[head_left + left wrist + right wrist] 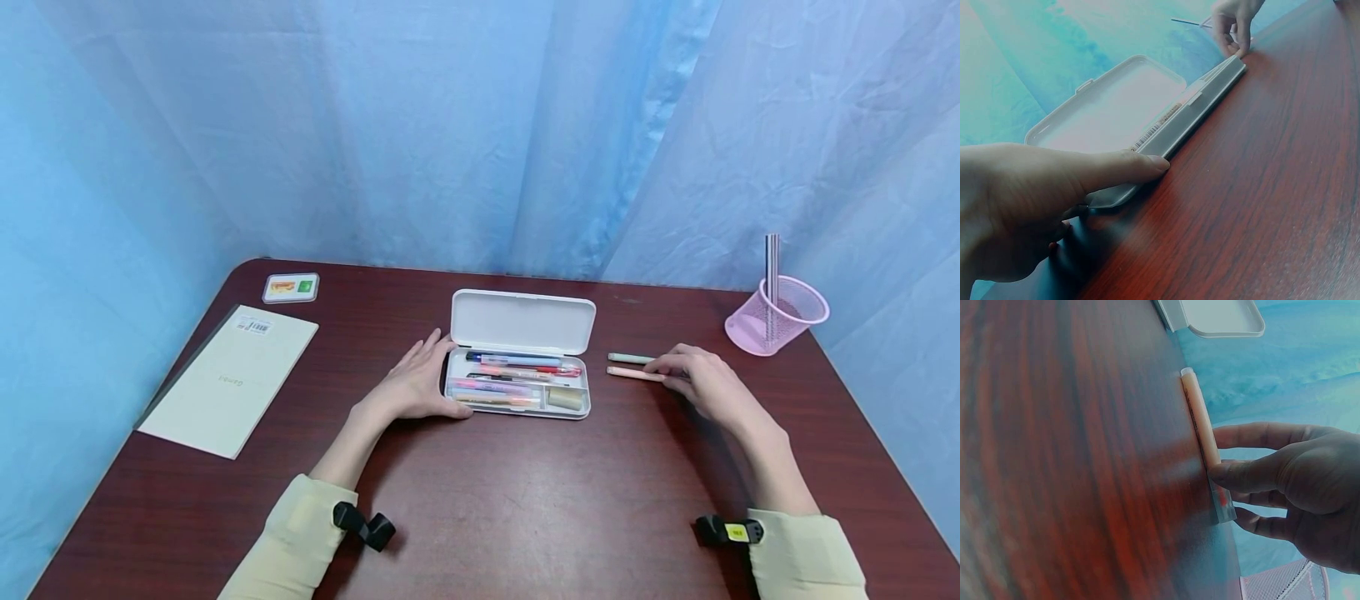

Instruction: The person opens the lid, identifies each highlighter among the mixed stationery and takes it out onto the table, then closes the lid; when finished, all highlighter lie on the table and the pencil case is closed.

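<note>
A white pencil case [523, 323] lies with its lid raised in the middle of the table. Inside it are several pens [517, 375] and a small beige block [564, 398] in a corner compartment. My left hand [420, 379] grips the case's left end, thumb along the front edge and fingers toward the back. To the right of the case, my right hand [701, 379] pinches the near end of a peach marker pen [1200, 415] between thumb and fingers. Just behind it is a pale green marker pen [628, 358], partly covered by the fingers.
A pink mesh pen holder [797, 308] with striped sticks [772, 258] stands at the right back. On the left lie a cream notebook [232, 383] and a small card-like item [291, 287]. Blue curtains [450, 125] hang behind the table [525, 492].
</note>
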Motion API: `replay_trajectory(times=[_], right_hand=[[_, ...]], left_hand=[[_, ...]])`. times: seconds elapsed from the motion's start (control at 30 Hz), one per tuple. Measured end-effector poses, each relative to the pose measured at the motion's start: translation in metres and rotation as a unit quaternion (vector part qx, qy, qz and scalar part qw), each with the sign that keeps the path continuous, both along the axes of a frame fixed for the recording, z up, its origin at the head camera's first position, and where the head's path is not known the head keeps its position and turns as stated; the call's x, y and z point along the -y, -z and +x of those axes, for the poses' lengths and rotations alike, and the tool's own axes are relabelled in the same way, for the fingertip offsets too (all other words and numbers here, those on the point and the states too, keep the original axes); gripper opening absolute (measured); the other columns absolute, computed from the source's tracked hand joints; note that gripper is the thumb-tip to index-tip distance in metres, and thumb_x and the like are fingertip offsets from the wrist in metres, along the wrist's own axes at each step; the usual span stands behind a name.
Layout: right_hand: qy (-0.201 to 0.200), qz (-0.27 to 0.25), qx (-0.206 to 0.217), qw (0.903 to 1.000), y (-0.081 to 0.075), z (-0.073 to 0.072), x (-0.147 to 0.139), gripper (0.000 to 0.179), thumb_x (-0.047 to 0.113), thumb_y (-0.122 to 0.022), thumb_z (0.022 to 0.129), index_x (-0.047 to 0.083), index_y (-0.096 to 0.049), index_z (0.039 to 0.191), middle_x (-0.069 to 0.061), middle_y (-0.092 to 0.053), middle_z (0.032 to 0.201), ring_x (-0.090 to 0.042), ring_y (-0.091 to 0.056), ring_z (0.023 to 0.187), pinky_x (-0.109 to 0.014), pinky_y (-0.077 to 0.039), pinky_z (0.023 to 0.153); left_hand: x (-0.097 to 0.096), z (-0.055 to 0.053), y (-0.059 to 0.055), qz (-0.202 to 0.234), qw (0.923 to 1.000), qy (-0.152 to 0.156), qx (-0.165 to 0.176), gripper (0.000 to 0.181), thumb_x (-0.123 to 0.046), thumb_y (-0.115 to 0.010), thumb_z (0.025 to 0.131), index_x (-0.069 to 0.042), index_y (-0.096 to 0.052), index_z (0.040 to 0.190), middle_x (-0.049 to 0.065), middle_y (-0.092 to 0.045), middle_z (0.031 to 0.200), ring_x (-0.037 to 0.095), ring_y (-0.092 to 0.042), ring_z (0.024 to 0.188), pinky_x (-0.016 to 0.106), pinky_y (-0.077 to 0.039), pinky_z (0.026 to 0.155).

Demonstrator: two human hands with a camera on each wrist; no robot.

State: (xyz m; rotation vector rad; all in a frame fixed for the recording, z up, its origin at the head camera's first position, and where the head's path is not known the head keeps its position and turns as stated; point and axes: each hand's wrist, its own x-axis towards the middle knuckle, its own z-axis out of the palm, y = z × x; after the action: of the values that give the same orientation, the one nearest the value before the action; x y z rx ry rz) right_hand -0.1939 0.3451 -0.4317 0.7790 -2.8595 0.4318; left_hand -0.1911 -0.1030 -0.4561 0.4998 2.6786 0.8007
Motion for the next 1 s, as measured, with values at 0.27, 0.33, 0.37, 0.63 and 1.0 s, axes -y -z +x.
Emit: replay_trajectory(times=[0.27,0.33,0.37,0.63,1.0], right_hand=[[0.001,0.0,0.003,1.0,-0.0011,0.0002,0.0002,0.032,-0.009,-0.078,0.081,0.017,-0.08,0.099,0.002,-0.067,0.086,-0.015,-0.059,0.079,-0.035,-0.05,0.07],[0.003,0.0,0.004,1.0,-0.0014,0.0002,0.0002,0.032,-0.009,-0.078,0.081,0.017,-0.08,0.1,0.002,-0.067,0.086,-0.015,-0.059,0.079,-0.035,-0.05,0.07],[0.004,0.0,0.004,1.0,-0.0014,0.0002,0.0002,0.032,-0.008,-0.078,0.081,0.017,-0.08,0.1,0.002,-0.067,0.086,-0.015,-0.059,0.079,-0.035,-0.05,0.07],[0.005,0.002,-0.001,1.0,-0.002,0.0005,0.0001,0.032,-0.007,-0.08,0.08,0.018,-0.08,0.101,0.002,-0.067,0.086,-0.015,-0.059,0.079,-0.036,-0.05,0.07],[0.004,-0.02,-0.023,0.9995,-0.0045,-0.0009,0.0073,0.031,-0.004,-0.081,0.08,0.014,-0.079,0.105,0.0,-0.071,0.091,-0.016,-0.064,0.082,-0.032,-0.051,0.073]], left_hand=[[-0.0002,0.0,-0.0009,0.0,1.0,-0.001,0.002,0.108,-0.052,-0.086,0.074,-0.01,-0.032,0.158,0.014,-0.022,0.172,0.027,-0.01,0.164,0.046,-0.011,0.135],[-0.0002,0.0003,-0.0012,0.0,1.0,-0.001,0.002,0.108,-0.052,-0.086,0.074,-0.01,-0.032,0.158,0.014,-0.022,0.172,0.028,-0.01,0.164,0.046,-0.011,0.135],[-0.0002,0.0003,-0.0011,-0.001,1.0,-0.001,0.001,0.108,-0.052,-0.086,0.074,-0.01,-0.032,0.158,0.014,-0.022,0.172,0.028,-0.01,0.164,0.046,-0.011,0.135],[0.0001,0.0004,-0.001,-0.001,1.0,0.001,0.0,0.107,-0.051,-0.086,0.074,-0.01,-0.033,0.157,0.013,-0.023,0.172,0.028,-0.011,0.163,0.047,-0.012,0.134],[0.0001,0.0002,-0.0006,-0.001,1.0,0.0,-0.001,0.107,-0.051,-0.086,0.074,-0.009,-0.033,0.157,0.014,-0.023,0.172,0.029,-0.011,0.163,0.047,-0.012,0.134]])
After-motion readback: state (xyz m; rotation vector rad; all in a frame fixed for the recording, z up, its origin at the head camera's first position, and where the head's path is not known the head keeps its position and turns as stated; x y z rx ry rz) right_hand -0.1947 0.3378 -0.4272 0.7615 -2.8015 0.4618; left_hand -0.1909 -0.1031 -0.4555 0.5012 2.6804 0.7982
